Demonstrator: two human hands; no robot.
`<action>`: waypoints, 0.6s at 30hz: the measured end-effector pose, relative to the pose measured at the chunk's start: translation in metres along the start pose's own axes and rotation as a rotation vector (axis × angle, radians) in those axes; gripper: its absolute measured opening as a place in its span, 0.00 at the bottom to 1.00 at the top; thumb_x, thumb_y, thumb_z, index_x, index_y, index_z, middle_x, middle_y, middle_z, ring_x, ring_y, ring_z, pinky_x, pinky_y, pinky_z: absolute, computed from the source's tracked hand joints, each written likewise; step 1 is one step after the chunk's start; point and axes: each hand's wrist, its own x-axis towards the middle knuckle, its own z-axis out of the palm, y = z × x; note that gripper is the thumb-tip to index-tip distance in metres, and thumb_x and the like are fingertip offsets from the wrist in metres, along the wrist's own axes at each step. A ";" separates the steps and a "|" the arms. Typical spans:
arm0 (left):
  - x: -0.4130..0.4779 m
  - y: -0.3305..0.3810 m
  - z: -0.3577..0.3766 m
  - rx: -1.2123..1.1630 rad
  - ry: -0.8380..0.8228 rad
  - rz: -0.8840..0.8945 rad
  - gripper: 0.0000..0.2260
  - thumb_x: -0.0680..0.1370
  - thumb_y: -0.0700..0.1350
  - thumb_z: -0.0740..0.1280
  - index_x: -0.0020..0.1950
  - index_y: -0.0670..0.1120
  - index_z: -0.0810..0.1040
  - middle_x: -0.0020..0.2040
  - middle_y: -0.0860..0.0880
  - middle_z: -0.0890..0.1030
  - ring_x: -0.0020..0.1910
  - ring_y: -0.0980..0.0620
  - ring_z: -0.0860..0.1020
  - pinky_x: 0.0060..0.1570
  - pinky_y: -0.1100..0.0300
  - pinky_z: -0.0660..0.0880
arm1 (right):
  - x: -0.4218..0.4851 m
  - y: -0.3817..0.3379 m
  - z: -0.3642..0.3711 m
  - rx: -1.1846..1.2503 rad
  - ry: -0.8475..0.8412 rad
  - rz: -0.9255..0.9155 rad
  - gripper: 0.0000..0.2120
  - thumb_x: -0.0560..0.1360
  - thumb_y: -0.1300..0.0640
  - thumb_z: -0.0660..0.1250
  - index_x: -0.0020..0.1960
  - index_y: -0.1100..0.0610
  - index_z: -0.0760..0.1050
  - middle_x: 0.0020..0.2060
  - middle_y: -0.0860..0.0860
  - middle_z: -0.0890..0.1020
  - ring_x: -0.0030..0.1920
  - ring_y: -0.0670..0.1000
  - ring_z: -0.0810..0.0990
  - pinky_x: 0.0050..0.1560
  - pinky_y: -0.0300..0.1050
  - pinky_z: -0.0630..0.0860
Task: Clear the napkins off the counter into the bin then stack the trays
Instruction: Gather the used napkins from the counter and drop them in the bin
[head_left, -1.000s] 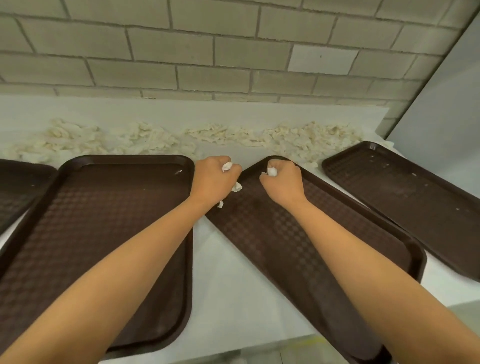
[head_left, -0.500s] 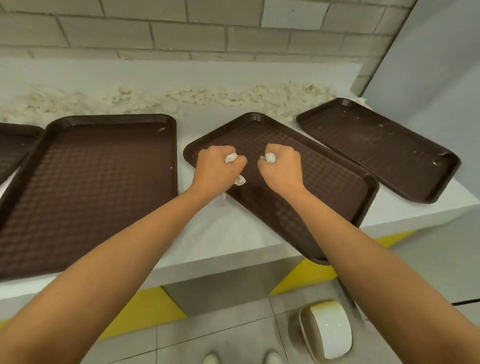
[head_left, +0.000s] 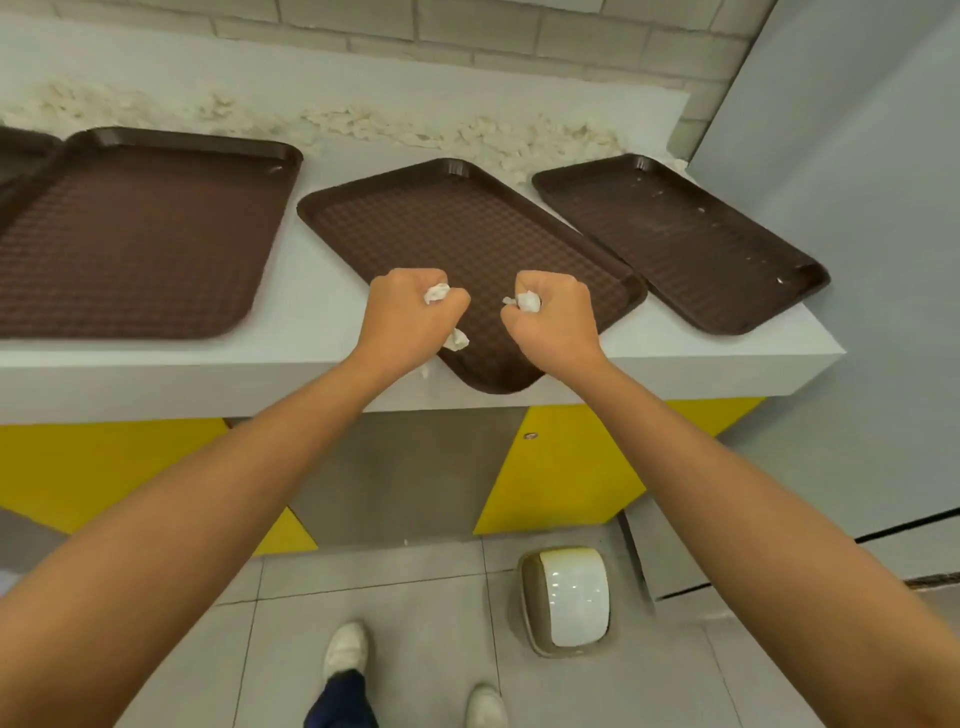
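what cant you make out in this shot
Head view only:
Napkin wads in left hand and right hand: size hidden by the grip.
Leftmost tray: cut off by the left edge.
Bin contents: white lid covers them.
Napkin pile by the wall: too blurred to count.

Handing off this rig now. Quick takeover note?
Left hand grips crumpled napkins; right hand grips a napkin wad. Both are above the middle tray, whose corner overhangs the counter edge.
The napkin pile lies along the counter's back; bin on the floor, lower right.
Done: two handfuls picked up.
Left: bin them, clear the pile, stack the trays.
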 end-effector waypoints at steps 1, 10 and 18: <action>-0.011 0.004 0.007 -0.003 0.023 -0.003 0.16 0.72 0.40 0.62 0.26 0.44 0.61 0.24 0.51 0.62 0.27 0.56 0.60 0.26 0.65 0.58 | -0.010 0.005 -0.006 0.013 -0.024 -0.016 0.20 0.69 0.67 0.63 0.26 0.53 0.59 0.23 0.46 0.63 0.26 0.45 0.62 0.29 0.40 0.60; -0.095 0.026 0.057 -0.012 0.054 -0.073 0.16 0.71 0.39 0.62 0.26 0.45 0.59 0.24 0.51 0.60 0.24 0.56 0.59 0.24 0.65 0.57 | -0.089 0.048 -0.042 0.029 -0.147 -0.146 0.21 0.65 0.67 0.63 0.26 0.49 0.55 0.22 0.45 0.59 0.26 0.44 0.58 0.28 0.40 0.55; -0.158 0.028 0.095 -0.064 -0.071 -0.157 0.16 0.69 0.42 0.62 0.25 0.45 0.60 0.24 0.42 0.65 0.27 0.53 0.66 0.26 0.59 0.59 | -0.150 0.096 -0.059 0.003 -0.139 -0.024 0.21 0.67 0.66 0.65 0.25 0.49 0.57 0.21 0.46 0.62 0.29 0.53 0.67 0.31 0.50 0.67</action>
